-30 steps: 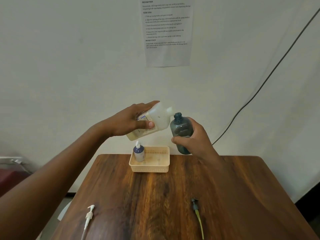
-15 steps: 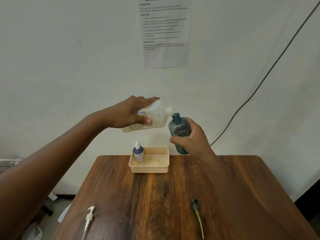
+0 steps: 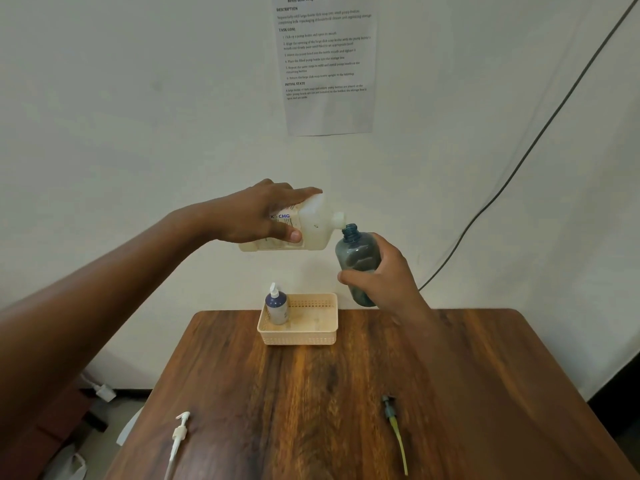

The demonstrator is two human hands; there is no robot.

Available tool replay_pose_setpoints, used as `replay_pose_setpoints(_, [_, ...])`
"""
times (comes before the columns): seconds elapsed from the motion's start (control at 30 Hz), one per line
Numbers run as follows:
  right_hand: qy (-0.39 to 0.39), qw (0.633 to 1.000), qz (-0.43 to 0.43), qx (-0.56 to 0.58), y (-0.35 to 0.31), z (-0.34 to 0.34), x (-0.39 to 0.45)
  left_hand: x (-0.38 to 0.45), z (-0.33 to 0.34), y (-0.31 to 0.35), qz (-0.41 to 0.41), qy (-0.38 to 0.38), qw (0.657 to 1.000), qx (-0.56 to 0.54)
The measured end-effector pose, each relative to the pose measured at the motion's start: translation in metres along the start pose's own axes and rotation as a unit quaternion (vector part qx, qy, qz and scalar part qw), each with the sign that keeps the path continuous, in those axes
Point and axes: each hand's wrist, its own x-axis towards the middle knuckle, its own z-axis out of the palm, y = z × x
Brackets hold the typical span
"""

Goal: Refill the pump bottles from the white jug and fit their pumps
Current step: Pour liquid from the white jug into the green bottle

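Observation:
My left hand (image 3: 263,214) grips the white jug (image 3: 317,226), tipped nearly flat, with its spout just above the mouth of a dark blue-grey pump bottle (image 3: 358,254). That open bottle leans slightly left, held in the air by my right hand (image 3: 381,278), above the table's far edge. A small filled bottle with a white pump (image 3: 277,304) stands in the left part of a beige basket (image 3: 313,336). Two loose pumps lie near the front: a white pump (image 3: 178,436) at the left and a dark pump with a yellow tube (image 3: 394,429) at the right.
The wooden table (image 3: 311,410) stands against a white wall. A printed sheet (image 3: 325,64) hangs on that wall and a black cable (image 3: 519,161) runs down it at the right. A white plug (image 3: 104,391) lies on the floor left of the table.
The jug has tipped further, from slanted to almost flat, and its spout has come down to the bottle's mouth. The bottle has stayed almost in place.

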Motion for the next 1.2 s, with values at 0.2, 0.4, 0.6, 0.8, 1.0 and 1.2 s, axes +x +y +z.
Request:
replay_pose_setpoints(0.2, [0.001,1.000,-0.001,0.000,0.000,0.000,0.000,0.001,-0.005,0.001,-0.021,-0.016,0.999,0.028])
replay_pose_setpoints(0.4, [0.005,1.000,-0.004,-0.004,0.000,0.001,-0.001,0.001,-0.010,0.006,-0.020,-0.038,0.998,0.049])
replay_pose_setpoints(0.6, [0.005,1.000,-0.001,-0.002,-0.002,0.000,-0.002,0.000,-0.014,0.013,-0.029,-0.048,0.997,0.058])
replay_pose_setpoints(0.8, [0.007,1.000,0.000,-0.001,-0.002,0.000,-0.003,0.001,-0.018,0.016,-0.022,-0.055,0.996,0.066])
replay_pose_setpoints(1.0, [0.006,1.000,-0.002,0.003,-0.004,-0.001,-0.004,0.000,-0.020,0.018,-0.027,-0.052,0.996,0.068])
replay_pose_setpoints(1.2, [0.006,1.000,0.002,0.006,-0.005,-0.001,-0.005,0.001,-0.022,0.020,-0.025,-0.056,0.995,0.075])
